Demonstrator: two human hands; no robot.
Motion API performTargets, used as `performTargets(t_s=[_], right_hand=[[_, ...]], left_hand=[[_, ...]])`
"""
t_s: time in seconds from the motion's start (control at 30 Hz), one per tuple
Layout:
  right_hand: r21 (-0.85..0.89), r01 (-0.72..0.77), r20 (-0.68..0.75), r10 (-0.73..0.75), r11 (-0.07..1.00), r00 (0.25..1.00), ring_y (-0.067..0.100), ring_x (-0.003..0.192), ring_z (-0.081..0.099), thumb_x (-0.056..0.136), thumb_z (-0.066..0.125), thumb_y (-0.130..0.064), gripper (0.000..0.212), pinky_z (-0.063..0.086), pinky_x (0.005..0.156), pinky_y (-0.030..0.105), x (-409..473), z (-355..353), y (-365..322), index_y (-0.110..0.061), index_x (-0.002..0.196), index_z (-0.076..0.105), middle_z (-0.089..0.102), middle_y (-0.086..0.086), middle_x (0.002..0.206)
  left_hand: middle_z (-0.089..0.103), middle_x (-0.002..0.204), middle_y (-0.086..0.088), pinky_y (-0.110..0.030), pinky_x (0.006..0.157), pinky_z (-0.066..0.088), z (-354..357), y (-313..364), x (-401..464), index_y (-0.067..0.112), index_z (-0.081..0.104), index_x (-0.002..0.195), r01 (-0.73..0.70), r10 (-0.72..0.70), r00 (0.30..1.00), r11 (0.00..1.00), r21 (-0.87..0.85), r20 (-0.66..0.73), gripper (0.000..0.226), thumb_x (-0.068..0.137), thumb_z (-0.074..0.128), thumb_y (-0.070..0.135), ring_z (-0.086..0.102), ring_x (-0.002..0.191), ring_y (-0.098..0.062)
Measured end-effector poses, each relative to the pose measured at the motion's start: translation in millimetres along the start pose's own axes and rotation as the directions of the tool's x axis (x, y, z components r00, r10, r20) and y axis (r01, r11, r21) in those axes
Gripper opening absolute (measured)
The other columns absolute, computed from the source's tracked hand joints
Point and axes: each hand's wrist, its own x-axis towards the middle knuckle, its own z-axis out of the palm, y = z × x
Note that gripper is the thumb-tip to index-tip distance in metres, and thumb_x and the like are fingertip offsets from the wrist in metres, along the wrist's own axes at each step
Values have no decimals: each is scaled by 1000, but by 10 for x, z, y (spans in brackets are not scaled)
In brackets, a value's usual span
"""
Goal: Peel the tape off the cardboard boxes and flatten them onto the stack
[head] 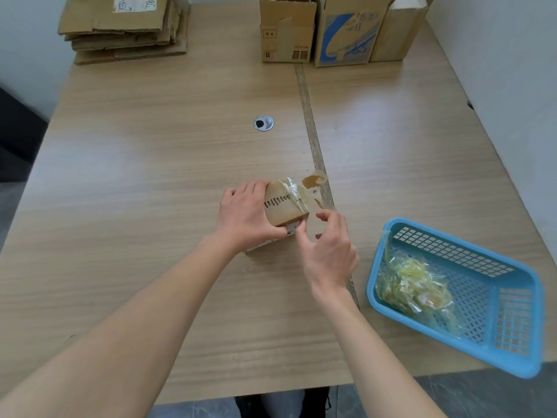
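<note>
Near the middle of the wooden table (150, 176), just left of its centre seam, I see a small cardboard box (286, 206) with my left hand (244, 215) wrapped over its left side, fingers curled across the top edge and thumb pressed along the near edge, so that hand grips the box. My right hand (327, 248) sits just beside the box's right near corner, thumb and forefinger drawn close together at a strip of clear tape (294, 191) that runs crumpled across the box top and lifts off past the far right edge; I cannot tell for sure whether the fingers actually pinch the film, since it is nearly transparent there. At the far left corner lies the stack of flattened cardboard (123, 28), well apart from the box. Along the far edge to the right stand three upright boxes, a plain one (286, 34), one with a blue print (346, 34) and another plain one (394, 34), touching side by side. To my right a blue plastic basket (512, 327) rests near the table's edge, holding a wad of peeled tape (413, 288). A round cable grommet (263, 123) is set into the tabletop.
</note>
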Motion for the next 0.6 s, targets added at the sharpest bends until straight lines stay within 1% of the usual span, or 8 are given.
performTargets(t_s=[0.07, 0.17, 0.23, 0.3, 0.4, 0.47, 0.53, 0.6], right_hand=[[-2, 33, -24, -33, 999, 999, 21, 65, 69, 91, 68, -39, 23, 37, 55, 26, -25, 29, 14, -21, 106, 67, 71, -7, 100], [17, 50, -57, -49, 999, 997, 23, 66, 71, 90, 70, -32, 21, 49, 55, 31, -34, 88, -39, -20, 107, 73, 76, -3, 98], [29, 27, -68, -25, 999, 997, 23, 69, 72, 89, 71, -30, 21, 53, 57, 34, -43, 114, -84, -20, 107, 76, 77, -3, 97], [42, -2, -93, 6, 999, 996, 22, 69, 72, 88, 74, -28, 18, 52, 58, 31, -68, 125, -100, -20, 103, 77, 77, -4, 95], [54, -47, -136, 54, 997, 989, 20, 65, 71, 86, 77, -28, 12, 41, 57, 24, -98, 124, -94, -21, 96, 78, 77, -6, 91], [63, -46, -139, 54, 997, 989, 20, 65, 71, 87, 77, -27, 8, 39, 58, 23, -103, 124, -106, -21, 92, 78, 77, -5, 87], [71, -45, -134, 54, 996, 989, 23, 69, 72, 86, 78, -26, 7, 41, 59, 25, -95, 109, -123, -21, 92, 79, 78, -5, 90], [63, -37, -129, 45, 997, 991, 25, 71, 72, 86, 77, -25, 6, 40, 60, 26, -86, 93, -141, -21, 90, 79, 78, -4, 90]], left_hand=[[57, 127, 8, -37, 101, 35, -3, 2, -6, 24, 46, 138, -3, 3, 1000, 1000, -9, -1, 105, 49, 45, 80, 50, 121, -15], [57, 128, 8, -37, 101, 35, 1, 1, -10, 23, 45, 139, -8, 8, 1000, 1000, -16, -7, 106, 50, 46, 81, 50, 122, -15], [56, 129, 8, -37, 101, 35, 12, -9, -11, 23, 45, 139, -6, 6, 1000, 1000, -12, -11, 106, 51, 47, 81, 50, 122, -15], [56, 130, 8, -37, 101, 34, 25, -18, -10, 23, 44, 140, -9, 9, 1000, 1000, -10, -13, 105, 52, 50, 81, 50, 123, -15], [55, 131, 7, -37, 101, 34, 43, -23, -11, 23, 43, 140, -25, 24, 1000, 1000, -9, -20, 101, 56, 60, 76, 49, 124, -15], [55, 131, 7, -37, 101, 33, 47, -31, -8, 22, 43, 141, -33, 33, 999, 999, -7, -26, 99, 58, 64, 73, 49, 123, -15], [55, 131, 6, -37, 101, 34, 43, -35, 0, 21, 43, 140, -36, 35, 999, 999, -1, -26, 100, 57, 61, 74, 49, 123, -16], [55, 132, 6, -37, 102, 34, 51, -40, 1, 20, 43, 141, -37, 37, 999, 999, -2, -25, 99, 58, 63, 72, 49, 124, -16]])
